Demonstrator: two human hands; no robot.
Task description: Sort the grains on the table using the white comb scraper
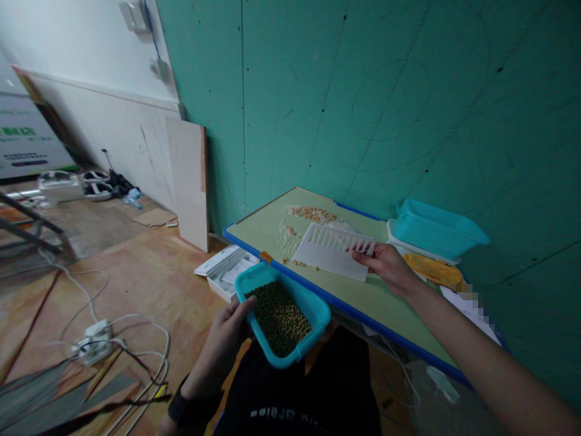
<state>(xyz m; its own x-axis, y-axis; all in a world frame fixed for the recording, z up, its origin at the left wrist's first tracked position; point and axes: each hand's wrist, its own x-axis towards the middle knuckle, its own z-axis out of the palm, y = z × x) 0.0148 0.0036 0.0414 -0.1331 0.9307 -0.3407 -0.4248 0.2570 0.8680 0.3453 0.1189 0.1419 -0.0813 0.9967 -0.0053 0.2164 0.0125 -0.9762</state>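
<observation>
My left hand (227, 339) grips the near left side of a teal tray (318, 312) filled with dark green beans (279, 318). The tray is held against the blue front edge of the small table (254, 227), just below its top. My right hand (385, 266) pinches the right end of a white slotted scraper board (333, 257), which lies flat on the table top. Pale beans (313, 213) and white grains (287, 239) are scattered on the table beyond the board.
A teal lidded box (436, 229) sits on a white tray, with a yellow item (431, 269), at the table's right end against the green wall. On the wooden floor are a white open case (224, 272), a power strip (93, 345) with cables, and a leaning board (190, 181).
</observation>
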